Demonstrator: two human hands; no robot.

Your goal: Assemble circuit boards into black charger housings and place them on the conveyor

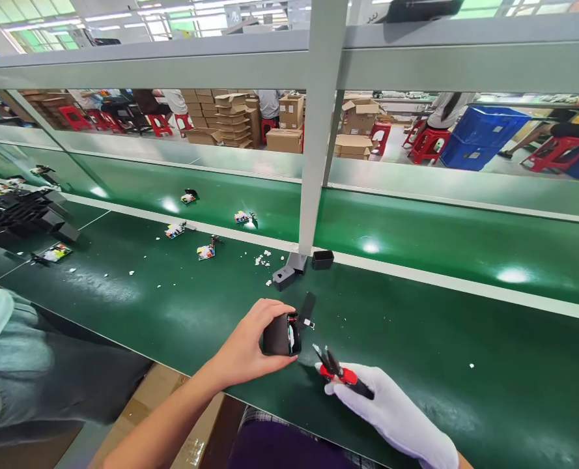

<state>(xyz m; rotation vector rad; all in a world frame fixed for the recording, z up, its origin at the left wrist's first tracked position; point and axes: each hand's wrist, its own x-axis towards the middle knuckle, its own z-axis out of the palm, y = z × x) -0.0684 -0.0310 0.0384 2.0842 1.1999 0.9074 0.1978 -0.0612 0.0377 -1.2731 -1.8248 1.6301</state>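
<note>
My bare left hand (253,342) grips a small black plastic case (275,335) from behind, fingers and thumb on opposite sides. The case's open end faces right and shows white filler and a bit of red and green inside. A white glove covers my right hand (367,387), closed around red-and-black pliers (340,374). Their jaws are apart and point up and left, a little right of the case, not touching it. White scraps cling near the jaw tips. Just beyond the case lies a flat black cover piece (307,307) with a small white part at its near end.
Black empty housings (284,277) and another black box (323,259) lie by the post (313,130). Several small circuit boards (206,251) and white crumbs are scattered leftward. A pile of black parts (18,208) stands far left, near a seated person's leg (49,365).
</note>
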